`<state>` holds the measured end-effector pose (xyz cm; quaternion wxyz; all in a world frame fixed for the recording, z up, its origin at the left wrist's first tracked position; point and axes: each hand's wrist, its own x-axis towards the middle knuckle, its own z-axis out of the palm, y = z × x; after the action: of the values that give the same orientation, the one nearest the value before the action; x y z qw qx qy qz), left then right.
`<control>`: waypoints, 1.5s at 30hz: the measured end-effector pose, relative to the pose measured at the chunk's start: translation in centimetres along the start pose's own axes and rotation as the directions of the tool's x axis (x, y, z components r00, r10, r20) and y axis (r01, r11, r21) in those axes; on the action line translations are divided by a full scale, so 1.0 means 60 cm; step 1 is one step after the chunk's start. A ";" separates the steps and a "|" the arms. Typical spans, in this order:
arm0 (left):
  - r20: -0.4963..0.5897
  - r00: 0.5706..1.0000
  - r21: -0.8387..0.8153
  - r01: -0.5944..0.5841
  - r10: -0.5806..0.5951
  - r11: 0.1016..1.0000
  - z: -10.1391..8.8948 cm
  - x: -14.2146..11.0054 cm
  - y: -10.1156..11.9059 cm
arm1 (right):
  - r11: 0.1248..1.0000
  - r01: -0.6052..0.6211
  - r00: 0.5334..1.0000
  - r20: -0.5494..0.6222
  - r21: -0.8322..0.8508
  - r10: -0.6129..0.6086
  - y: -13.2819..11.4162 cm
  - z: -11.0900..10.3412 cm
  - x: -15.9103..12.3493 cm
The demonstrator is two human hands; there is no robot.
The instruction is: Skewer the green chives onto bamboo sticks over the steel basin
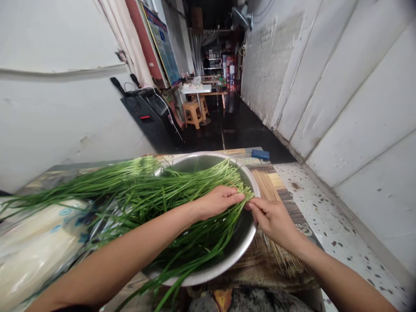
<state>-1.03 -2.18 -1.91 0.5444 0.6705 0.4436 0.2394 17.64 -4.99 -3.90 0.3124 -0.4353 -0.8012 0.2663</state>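
A wide metal bowl (pixel 238 253) is heaped with long green chives (pixel 195 182), their pale cut ends toward the right rim. My left hand (pixel 219 201) is closed around a bunch of these stems near their ends. At the right rim, my right hand (pixel 273 219) pinches with thumb and fingers close against the stem tips; what lies between its fingers is hidden. Thin wooden skewers (pixel 268 186) lie on the table to the right, partly beneath my right hand and wrist. Another bundle of chives (pixel 107 175) stretches leftward beyond the bowl.
A plastic bag with pale contents (pixel 42 247) lies at the left. On the far right corner of the wood-patterned table (pixel 289 199) rests a small blue box (pixel 260 154). Walls stand on both sides; farther back are a white table (pixel 196 89) and orange stools (pixel 193 113).
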 end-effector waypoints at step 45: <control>-0.451 0.884 -0.322 -0.036 -0.120 0.946 -0.052 0.072 -0.041 | 0.990 -0.018 0.994 -0.101 0.139 0.032 0.062 0.004 0.059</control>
<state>-2.23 3.17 -4.03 0.5291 0.4859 0.5307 0.4498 17.93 -0.19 -5.75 0.3790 -0.4360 -0.7582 0.3022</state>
